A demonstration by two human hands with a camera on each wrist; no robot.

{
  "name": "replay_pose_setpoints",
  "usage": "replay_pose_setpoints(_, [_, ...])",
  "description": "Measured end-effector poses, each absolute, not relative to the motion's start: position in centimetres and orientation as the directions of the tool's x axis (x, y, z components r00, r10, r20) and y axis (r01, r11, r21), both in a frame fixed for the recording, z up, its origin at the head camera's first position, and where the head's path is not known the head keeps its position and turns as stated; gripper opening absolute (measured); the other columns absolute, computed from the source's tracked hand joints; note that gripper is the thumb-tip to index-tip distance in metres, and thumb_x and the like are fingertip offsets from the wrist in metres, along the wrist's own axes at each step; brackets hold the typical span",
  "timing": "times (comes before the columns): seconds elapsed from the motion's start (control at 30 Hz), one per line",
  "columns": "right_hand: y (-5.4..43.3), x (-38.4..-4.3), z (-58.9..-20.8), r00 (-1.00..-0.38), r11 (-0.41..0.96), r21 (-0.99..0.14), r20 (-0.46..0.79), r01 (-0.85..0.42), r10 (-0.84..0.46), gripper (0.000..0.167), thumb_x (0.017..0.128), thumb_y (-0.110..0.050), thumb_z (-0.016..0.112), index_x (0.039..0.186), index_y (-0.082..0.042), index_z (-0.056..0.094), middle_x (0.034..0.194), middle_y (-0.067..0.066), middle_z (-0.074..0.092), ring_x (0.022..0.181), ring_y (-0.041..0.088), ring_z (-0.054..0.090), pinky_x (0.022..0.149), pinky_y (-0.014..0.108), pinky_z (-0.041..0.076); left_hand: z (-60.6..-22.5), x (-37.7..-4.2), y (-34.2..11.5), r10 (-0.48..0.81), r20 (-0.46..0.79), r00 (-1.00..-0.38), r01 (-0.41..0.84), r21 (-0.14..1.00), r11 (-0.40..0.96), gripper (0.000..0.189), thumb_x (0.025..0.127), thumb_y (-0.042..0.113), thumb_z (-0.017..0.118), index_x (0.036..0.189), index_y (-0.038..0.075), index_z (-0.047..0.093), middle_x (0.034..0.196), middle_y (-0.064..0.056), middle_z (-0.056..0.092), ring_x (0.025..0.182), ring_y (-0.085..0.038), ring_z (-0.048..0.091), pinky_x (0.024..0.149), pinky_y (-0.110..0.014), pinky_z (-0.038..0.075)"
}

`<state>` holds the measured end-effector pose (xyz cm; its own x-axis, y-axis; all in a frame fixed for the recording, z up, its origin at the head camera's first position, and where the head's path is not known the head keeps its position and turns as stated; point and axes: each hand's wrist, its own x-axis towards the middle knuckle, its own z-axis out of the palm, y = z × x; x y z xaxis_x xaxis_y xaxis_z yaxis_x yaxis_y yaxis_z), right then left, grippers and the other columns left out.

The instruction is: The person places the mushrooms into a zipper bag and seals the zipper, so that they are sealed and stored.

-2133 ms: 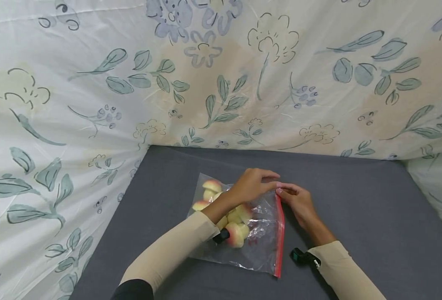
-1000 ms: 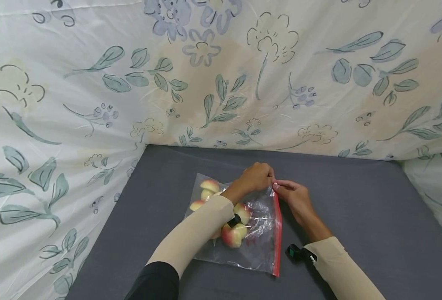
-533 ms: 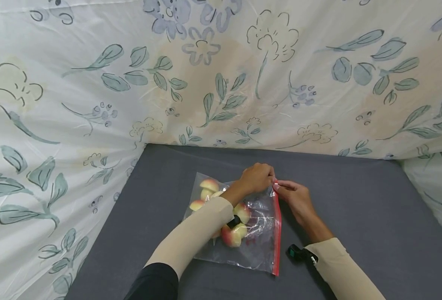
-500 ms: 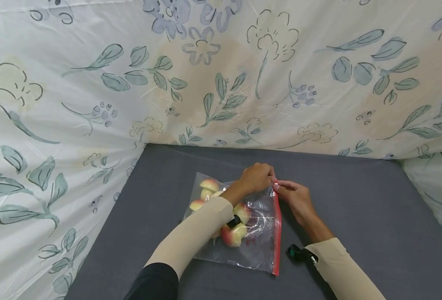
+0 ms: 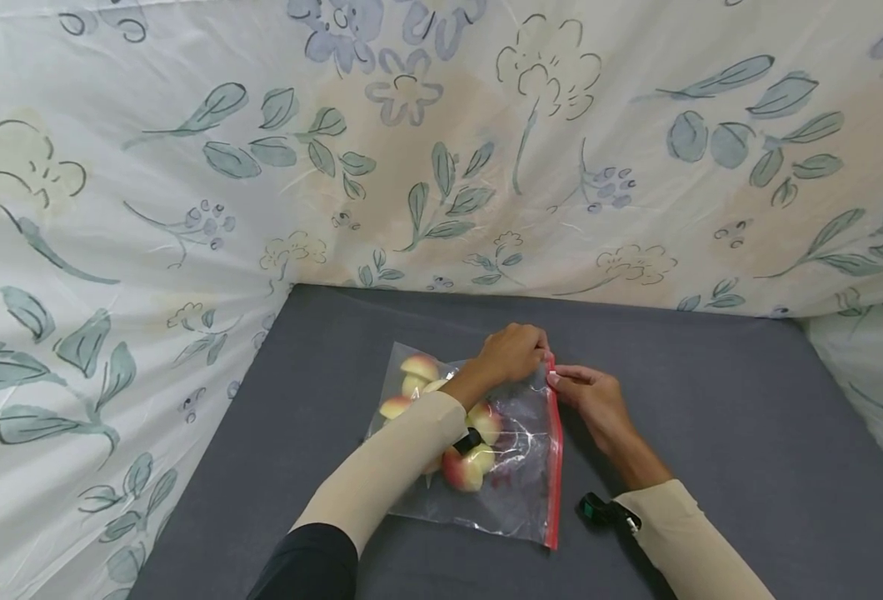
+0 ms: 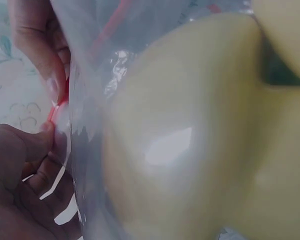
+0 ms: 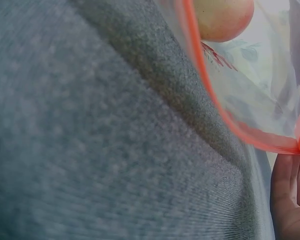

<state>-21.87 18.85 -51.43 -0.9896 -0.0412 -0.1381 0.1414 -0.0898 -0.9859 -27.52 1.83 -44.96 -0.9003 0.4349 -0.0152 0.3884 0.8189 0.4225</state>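
A clear zip bag (image 5: 520, 500) with a red zip strip (image 5: 555, 492) lies flat on the grey cloth. Inside it are several mushroom-shaped pieces (image 5: 466, 471), pale yellow with reddish caps. My left hand (image 5: 515, 352) reaches across the bag and pinches its far corner at the strip's end. Just nearer along the strip, my right hand (image 5: 595, 400) pinches the red edge between thumb and fingers. In the left wrist view both hands meet at the red edge, with a large yellow piece (image 6: 175, 130) close up. My left forearm hides some of the pieces.
Dark grey cloth (image 5: 726, 417) covers the work surface. Floral fabric (image 5: 441, 167) hangs behind it and along the left side. A small black camera (image 5: 599, 510) sits at my right wrist, low over the cloth.
My left hand's fingers, stretched out over the corner at first, have curled in to pinch it. Lately my right fingertips have slid slightly nearer along the strip, widening the gap between the hands.
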Motion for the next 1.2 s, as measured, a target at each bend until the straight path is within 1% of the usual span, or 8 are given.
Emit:
replay_pose_setpoints(0.2, [19.1, -21.4, -51.1, -0.987, -0.058, -0.986, -0.153, 0.157, -0.054, 0.039, 0.099, -0.009, 0.076, 0.126, 0.017, 0.064, 0.090, -0.007, 0.077, 0.084, 0.005, 0.073, 0.080, 0.023, 0.061, -44.6, -27.4, 1.8, 0.433, -0.014, -0.902, 0.386, 0.426, 0.818, 0.018, 0.107, 0.031, 0.064, 0.102, 0.023, 0.078, 0.105, 0.008, 0.075, 0.097, -0.009, 0.066, 0.088, -0.041, 0.056])
replay_pose_setpoints(0.33, [19.2, -21.1, -50.8, -0.985, -0.040, -0.986, -0.161, 0.163, -0.055, 0.041, 0.100, -0.009, 0.075, 0.129, 0.018, 0.062, 0.091, -0.007, 0.077, 0.085, 0.004, 0.073, 0.080, 0.023, 0.061, -44.4, -27.3, 1.8, 0.427, -0.020, -0.904, 0.378, 0.429, 0.821, 0.017, 0.106, 0.032, 0.065, 0.102, 0.022, 0.078, 0.103, 0.009, 0.075, 0.093, -0.009, 0.065, 0.088, -0.040, 0.054])
replay_pose_setpoints(0.5, [19.2, -20.7, -50.9, -0.984, -0.026, -0.986, -0.165, 0.167, -0.061, 0.040, 0.099, -0.009, 0.076, 0.127, 0.017, 0.064, 0.090, -0.006, 0.077, 0.084, 0.005, 0.074, 0.080, 0.023, 0.061, -44.3, -27.4, 1.9, 0.424, -0.016, -0.906, 0.379, 0.420, 0.825, 0.017, 0.106, 0.033, 0.066, 0.101, 0.022, 0.078, 0.101, 0.009, 0.074, 0.089, -0.008, 0.063, 0.084, -0.038, 0.054])
replay_pose_setpoints(0.7, [19.2, -20.4, -51.3, -0.984, 0.002, -0.986, -0.166, 0.166, -0.069, 0.039, 0.099, -0.011, 0.076, 0.125, 0.016, 0.066, 0.091, -0.006, 0.078, 0.085, 0.006, 0.074, 0.080, 0.024, 0.062, -44.3, -27.4, 1.7, 0.421, -0.014, -0.907, 0.380, 0.407, 0.831, 0.020, 0.107, 0.036, 0.064, 0.101, 0.023, 0.078, 0.098, 0.009, 0.073, 0.086, -0.008, 0.063, 0.083, -0.037, 0.053])
replay_pose_setpoints(1.0, [19.2, -19.8, -51.3, -0.983, 0.019, -0.986, -0.169, 0.168, -0.069, 0.040, 0.100, -0.010, 0.075, 0.127, 0.017, 0.064, 0.091, -0.006, 0.078, 0.085, 0.005, 0.074, 0.081, 0.024, 0.062, -44.1, -27.4, 1.6, 0.422, -0.007, -0.906, 0.381, 0.416, 0.826, 0.018, 0.107, 0.033, 0.065, 0.102, 0.022, 0.078, 0.098, 0.009, 0.073, 0.086, -0.008, 0.062, 0.084, -0.038, 0.052])
replay_pose_setpoints(1.2, [19.1, -19.3, -51.0, -0.983, 0.027, -0.985, -0.172, 0.171, -0.069, 0.041, 0.100, -0.011, 0.076, 0.127, 0.018, 0.064, 0.092, -0.004, 0.078, 0.085, 0.005, 0.074, 0.081, 0.023, 0.062, -44.0, -27.4, 1.4, 0.425, -0.006, -0.905, 0.385, 0.412, 0.826, 0.018, 0.107, 0.034, 0.065, 0.102, 0.021, 0.078, 0.095, 0.009, 0.072, 0.083, -0.009, 0.062, 0.081, -0.037, 0.051])
